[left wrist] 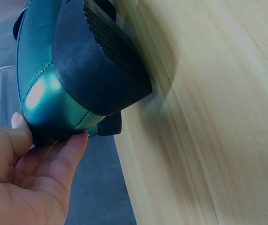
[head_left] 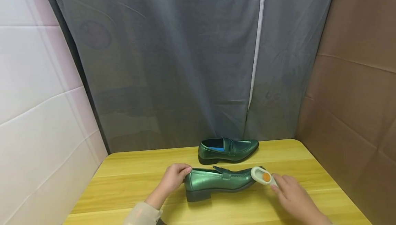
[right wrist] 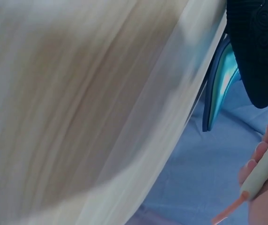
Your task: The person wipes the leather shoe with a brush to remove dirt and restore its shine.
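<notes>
Wood table (head_left: pixel 127 187): one shoe (head_left: pixel 238 152) by back edge, its green mate (head_left: pixel 221 181) held up nearer in, L hand (head_left: pixel 174 177) pinching heel end (head_left: pixel 189 183), prob. to steady it, R hand (head_left: pixel 292 195) gripping pale tool (head_left: pixel 261 175) nr toe (head_left: pixel 246 177).

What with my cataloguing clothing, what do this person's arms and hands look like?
The left hand and right hand wear no gloves. A pale beige left sleeve shows, with a dark strip at its edge, too cropped to identify.
</notes>
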A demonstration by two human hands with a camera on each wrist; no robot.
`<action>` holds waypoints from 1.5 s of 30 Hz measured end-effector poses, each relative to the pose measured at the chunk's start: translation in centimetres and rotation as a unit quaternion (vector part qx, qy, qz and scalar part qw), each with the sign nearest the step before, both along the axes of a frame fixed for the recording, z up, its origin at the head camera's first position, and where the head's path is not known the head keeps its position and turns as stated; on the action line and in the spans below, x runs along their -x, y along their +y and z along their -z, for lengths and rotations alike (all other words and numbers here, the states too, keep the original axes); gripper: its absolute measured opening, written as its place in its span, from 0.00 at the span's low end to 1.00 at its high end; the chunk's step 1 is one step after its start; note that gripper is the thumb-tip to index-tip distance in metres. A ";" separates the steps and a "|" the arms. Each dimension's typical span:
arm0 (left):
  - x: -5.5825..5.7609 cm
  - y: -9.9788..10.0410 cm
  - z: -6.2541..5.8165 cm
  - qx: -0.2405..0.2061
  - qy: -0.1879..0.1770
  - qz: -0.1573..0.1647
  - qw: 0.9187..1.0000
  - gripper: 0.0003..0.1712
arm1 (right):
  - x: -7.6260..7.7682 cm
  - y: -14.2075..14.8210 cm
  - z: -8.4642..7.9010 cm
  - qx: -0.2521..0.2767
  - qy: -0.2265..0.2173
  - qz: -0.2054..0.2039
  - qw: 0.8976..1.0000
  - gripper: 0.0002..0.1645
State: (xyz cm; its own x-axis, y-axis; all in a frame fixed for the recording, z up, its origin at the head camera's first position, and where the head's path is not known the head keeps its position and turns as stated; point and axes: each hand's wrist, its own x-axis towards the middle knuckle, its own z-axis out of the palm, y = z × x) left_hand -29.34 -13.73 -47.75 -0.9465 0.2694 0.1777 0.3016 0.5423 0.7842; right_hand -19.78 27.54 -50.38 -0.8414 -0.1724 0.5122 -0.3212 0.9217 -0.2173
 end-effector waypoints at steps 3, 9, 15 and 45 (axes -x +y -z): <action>0.0 0.0 0.0 0.000 0.000 0.001 1.000 0.13 | 0.0 -0.3 -0.1 -0.024 0.023 -0.020 0.999 0.19; 0.1 0.0 -0.1 0.001 0.001 -0.003 1.000 0.12 | 0.4 -1.1 -0.4 -0.054 0.098 -0.089 0.990 0.22; 0.1 0.1 -0.1 -0.008 -0.005 -0.006 1.000 0.12 | 0.9 -2.2 -0.6 -0.060 0.145 -0.132 0.979 0.24; 0.2 0.0 0.2 -0.001 -0.001 -0.017 1.000 0.12 | 1.8 -7.9 -1.2 -0.145 0.185 -0.169 0.957 0.19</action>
